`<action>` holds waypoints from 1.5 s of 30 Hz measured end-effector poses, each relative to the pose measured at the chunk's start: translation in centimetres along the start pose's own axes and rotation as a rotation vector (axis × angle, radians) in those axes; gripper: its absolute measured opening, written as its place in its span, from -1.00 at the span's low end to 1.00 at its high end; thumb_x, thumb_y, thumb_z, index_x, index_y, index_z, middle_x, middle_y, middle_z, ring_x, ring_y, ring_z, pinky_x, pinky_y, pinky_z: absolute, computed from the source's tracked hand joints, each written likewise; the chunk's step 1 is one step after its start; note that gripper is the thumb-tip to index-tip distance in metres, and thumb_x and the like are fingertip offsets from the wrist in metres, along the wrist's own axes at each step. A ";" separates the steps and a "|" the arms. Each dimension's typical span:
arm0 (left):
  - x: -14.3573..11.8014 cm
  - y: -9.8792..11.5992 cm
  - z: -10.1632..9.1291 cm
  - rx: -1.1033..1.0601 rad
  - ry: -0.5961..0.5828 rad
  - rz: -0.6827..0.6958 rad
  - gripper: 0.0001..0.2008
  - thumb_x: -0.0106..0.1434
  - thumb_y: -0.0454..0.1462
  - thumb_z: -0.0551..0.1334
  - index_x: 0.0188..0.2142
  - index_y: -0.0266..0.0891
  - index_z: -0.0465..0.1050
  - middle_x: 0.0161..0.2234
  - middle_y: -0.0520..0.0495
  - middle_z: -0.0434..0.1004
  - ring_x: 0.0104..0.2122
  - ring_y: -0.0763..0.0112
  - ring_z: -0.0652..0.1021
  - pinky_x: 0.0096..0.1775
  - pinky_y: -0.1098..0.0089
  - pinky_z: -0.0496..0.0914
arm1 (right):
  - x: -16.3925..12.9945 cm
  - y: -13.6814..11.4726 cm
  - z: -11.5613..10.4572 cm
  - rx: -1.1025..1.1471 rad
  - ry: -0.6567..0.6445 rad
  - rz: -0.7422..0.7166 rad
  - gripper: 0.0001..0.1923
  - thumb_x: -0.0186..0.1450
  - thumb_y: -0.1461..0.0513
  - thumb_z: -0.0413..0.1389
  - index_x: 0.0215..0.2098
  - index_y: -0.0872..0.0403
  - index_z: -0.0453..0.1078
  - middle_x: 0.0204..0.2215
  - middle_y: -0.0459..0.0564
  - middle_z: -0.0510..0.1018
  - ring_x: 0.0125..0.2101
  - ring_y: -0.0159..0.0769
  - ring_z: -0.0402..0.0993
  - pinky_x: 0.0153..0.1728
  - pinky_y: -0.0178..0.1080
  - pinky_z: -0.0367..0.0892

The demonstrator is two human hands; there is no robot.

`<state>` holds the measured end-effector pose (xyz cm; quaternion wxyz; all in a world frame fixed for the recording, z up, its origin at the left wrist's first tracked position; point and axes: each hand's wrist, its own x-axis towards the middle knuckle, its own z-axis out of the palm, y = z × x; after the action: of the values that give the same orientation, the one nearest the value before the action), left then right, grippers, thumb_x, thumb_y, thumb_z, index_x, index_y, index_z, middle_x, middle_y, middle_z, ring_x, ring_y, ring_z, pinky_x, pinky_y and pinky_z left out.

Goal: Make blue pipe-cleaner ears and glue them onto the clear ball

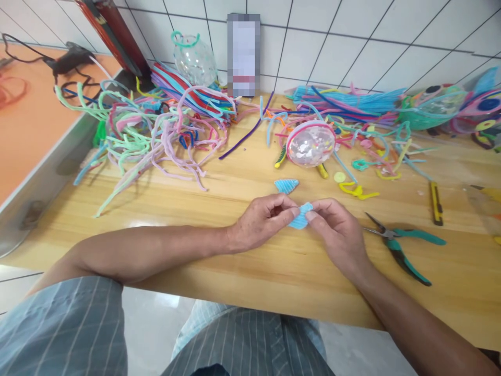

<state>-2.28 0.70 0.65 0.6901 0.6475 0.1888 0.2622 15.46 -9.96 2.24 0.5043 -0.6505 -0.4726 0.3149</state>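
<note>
Between my two hands, above the front part of the wooden table, is a small light-blue piece of folded pipe cleaner. My left hand pinches its left side between thumb and fingers. On its right side, the thumb and fingertips of my right hand are closed on the same piece. A similar blue pipe-cleaner triangle lies on the table just behind my left fingers. To the right of my right hand rest long-nose pliers with green and black handles, jaws apart.
A clear plastic ball with a pink rim sits behind my hands. Tangled pipe cleaners spread at the left, blue bundles along the wall. A yellow utility knife lies right. A phone leans on the tiles.
</note>
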 end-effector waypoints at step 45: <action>-0.2 0.2 -0.3 0.088 -0.068 -0.035 -0.63 0.44 0.01 0.35 -0.24 -0.28 0.53 -0.46 0.09 0.36 -0.46 0.53 0.30 -0.38 0.43 0.23 | -0.4 0.0 -0.5 -0.311 -0.074 -0.193 -0.98 0.38 0.21 0.22 -0.23 -0.03 0.51 -0.36 -0.12 0.68 -0.36 -0.29 0.61 -0.27 -0.23 0.47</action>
<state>-2.63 0.77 0.82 0.6715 0.6824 0.1878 0.2193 15.76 -10.53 2.34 0.4076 -0.6604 -0.5940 0.2119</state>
